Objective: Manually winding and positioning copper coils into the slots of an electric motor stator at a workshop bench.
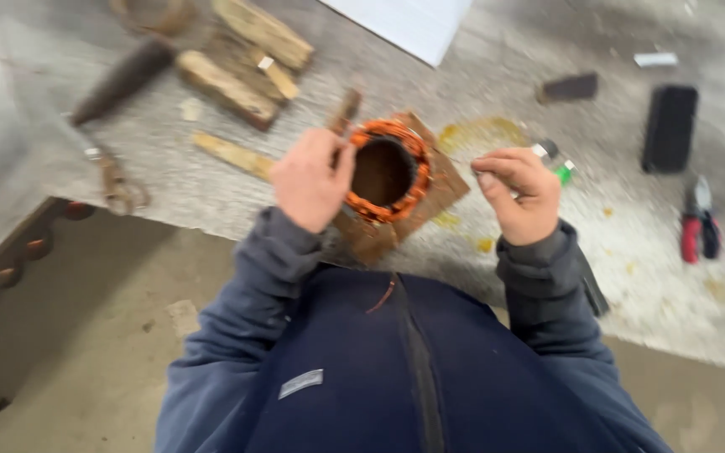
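Pretty blurry shot. Left hand was curled against the copper-wound stator at the table edge — grip hard to judge. Right hand was closed, pinching something too thin to make out, maybe wire.

A grey worktable stands on a bare concrete floor.

Clutter on the grey bench

Wooden blocks lie at the far left beside a dark-handled tool; a white sheet sits at the far edge. Further right are a small dark block, a black phone and red-handled pliers, with yellowish stains between.
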